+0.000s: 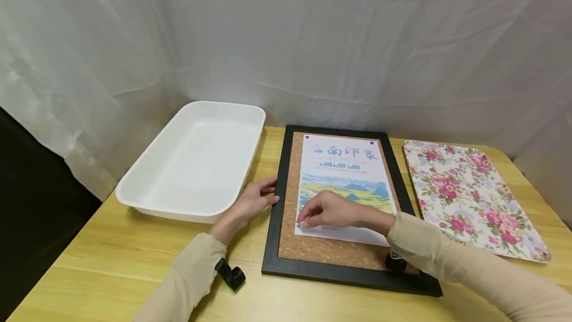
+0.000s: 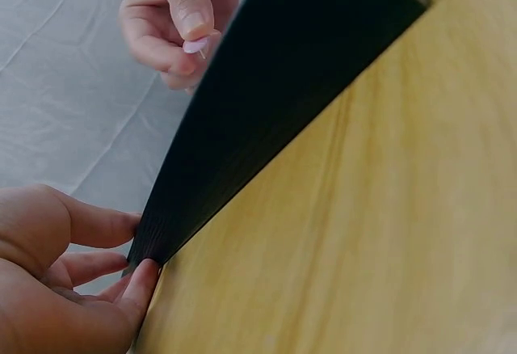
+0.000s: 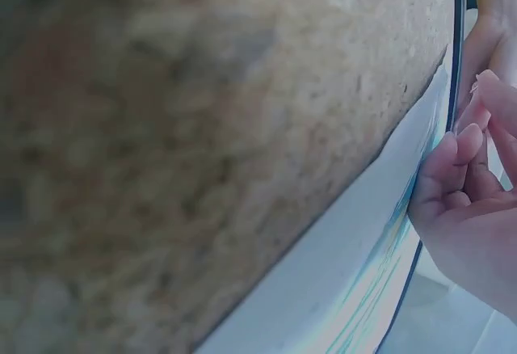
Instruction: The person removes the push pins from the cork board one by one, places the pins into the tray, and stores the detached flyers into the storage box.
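Note:
A framed cork board (image 1: 308,252) lies on the table, bearing a printed landscape poster (image 1: 344,173). Purple tacks (image 1: 372,143) sit at the poster's two top corners. My right hand (image 1: 332,210) is over the poster's lower left corner, thumb and finger pinching a pale purple thumbtack (image 2: 196,45) whose short needle shows in the left wrist view. In the right wrist view the poster's lower edge (image 3: 323,241) curves slightly above the cork. My left hand (image 1: 252,200) rests its fingertips (image 2: 145,277) against the board's black left frame edge, with the thumb at the rim.
To the left stands a large white tray (image 1: 192,163), its near right corner close to my left wrist. A flowered board (image 1: 473,198) lies on the right, beside the frame. A pale grey curtain (image 1: 313,53) hangs behind the wooden table (image 1: 111,252).

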Demonstrator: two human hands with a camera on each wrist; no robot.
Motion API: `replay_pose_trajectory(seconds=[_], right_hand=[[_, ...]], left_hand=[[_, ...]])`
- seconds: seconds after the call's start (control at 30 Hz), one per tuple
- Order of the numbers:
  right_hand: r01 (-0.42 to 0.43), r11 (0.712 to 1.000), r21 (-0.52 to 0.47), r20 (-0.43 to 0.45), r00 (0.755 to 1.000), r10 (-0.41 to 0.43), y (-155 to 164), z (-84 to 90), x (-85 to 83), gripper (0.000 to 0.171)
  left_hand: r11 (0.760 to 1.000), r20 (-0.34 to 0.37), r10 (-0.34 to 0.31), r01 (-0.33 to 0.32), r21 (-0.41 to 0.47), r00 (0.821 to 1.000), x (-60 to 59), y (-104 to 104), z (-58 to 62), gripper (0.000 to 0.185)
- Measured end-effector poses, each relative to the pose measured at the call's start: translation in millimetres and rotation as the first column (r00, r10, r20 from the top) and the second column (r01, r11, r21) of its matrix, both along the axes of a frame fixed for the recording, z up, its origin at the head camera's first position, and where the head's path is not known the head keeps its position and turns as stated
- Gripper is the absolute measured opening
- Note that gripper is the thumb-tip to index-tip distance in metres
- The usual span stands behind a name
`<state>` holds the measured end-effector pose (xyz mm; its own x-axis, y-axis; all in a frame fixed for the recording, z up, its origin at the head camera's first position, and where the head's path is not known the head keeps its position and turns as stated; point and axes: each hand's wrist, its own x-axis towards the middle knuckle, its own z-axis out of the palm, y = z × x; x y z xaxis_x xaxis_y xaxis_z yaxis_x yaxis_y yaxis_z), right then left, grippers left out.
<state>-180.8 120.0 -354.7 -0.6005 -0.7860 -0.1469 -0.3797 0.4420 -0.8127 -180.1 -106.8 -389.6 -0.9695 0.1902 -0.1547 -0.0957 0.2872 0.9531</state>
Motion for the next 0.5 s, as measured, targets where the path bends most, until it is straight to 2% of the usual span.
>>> replay_pose_trajectory(seconds=[0.23,0.5], right_hand=[[0.037,0.999,0.001,-0.01,0.999,-0.037,5,0.5,-4.3,0.009],[0.167,0.986,0.018,-0.022,0.986,-0.166,11,8.0,-12.5,0.012]], left_hand=[[1.0,0.007,-0.009,0.009,-0.002,1.0,0.3,-1,-0.4,0.054],[1.0,0.015,-0.01,0.01,0.003,1.0,0.1,-1,-1.0,0.056]])
